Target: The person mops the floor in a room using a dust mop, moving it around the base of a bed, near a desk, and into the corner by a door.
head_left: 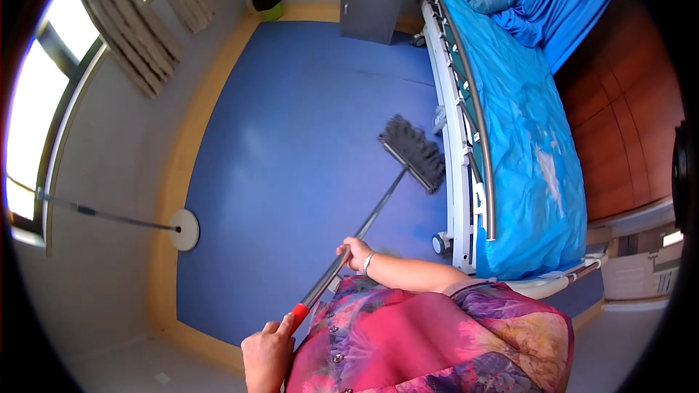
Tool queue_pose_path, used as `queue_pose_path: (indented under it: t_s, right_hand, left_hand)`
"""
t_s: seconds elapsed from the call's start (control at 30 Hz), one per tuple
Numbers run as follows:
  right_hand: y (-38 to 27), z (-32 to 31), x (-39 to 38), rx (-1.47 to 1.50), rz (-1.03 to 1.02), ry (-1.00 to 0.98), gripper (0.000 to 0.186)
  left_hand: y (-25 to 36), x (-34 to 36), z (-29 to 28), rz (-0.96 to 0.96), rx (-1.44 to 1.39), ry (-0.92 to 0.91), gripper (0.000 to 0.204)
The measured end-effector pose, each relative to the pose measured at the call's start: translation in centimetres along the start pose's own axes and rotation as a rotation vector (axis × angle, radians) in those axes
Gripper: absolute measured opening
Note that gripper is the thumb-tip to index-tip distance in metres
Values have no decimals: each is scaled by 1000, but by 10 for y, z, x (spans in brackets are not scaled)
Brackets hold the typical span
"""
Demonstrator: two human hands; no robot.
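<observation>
Daylight glares white through the windows [33, 124], the floor [255, 175] shines softly, and fisheye distortion bends the dark-rimmed edges

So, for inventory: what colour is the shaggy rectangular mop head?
The mop head is dark grey, best in head view.

The mop head [413, 151] is dark grey; the mop handle [325, 279] is silver-grey, its grip [299, 314] orange-red. The floor [291, 138] is blue, with a tan-yellow border [182, 153]. Along the floor's right edge, the bed frame [456, 182] is white and the sheet [517, 116] bright blue with a whitish patch [547, 173]. By the far edge, the cabinet [373, 6] is grey and the bin [269, 7] black and lime green. By the left edge, the disc [186, 236] is white. The shirt [408, 335] is blotched in pink, purple and yellow; the bracelet [368, 263] is silver.
</observation>
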State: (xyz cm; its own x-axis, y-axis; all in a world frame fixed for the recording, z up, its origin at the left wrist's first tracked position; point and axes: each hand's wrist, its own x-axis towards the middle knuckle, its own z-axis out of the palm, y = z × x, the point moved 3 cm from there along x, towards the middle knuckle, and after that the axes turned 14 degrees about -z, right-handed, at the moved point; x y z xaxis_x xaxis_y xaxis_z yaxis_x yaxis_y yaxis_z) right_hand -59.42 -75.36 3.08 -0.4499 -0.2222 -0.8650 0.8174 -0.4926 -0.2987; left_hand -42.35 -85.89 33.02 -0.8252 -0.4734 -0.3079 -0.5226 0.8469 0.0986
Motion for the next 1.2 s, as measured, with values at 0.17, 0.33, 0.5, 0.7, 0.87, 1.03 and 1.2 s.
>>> queue_pose_path:
  t_s: [0.17, 0.33, 0.5, 0.7, 0.87, 1.03, 1.2]
  right_hand:
    - [-25, -21, 41, 26, -160, 287, 12]
    - [-7, 5, 52, 85, -172, 441, 5]
    - [36, 70, 30, -9, -60, 285, 12]
    - [69, 140, -26, -396, 93, 49, 7]
    - [77, 191, -23, -531, 82, -180, 9]
    - [68, 224, -7, -552, 44, -209, 9]
    - [36, 231, 5, -487, 12, -191, 10]
  left_hand:
    - [0, 38, 19, 35, 60, 56, 30]
    - [-24, 60, 0, -56, 81, 100, 35]
    - [-32, 37, -56, -215, 104, 127, 35]
    - [-47, -8, -85, -437, 87, 3, 32]
    - [-32, -9, -92, -622, -156, 15, 19]
    - [-22, 22, -103, -567, -3, -37, 18]
    - [-25, 51, -110, -429, -25, -10, 15]
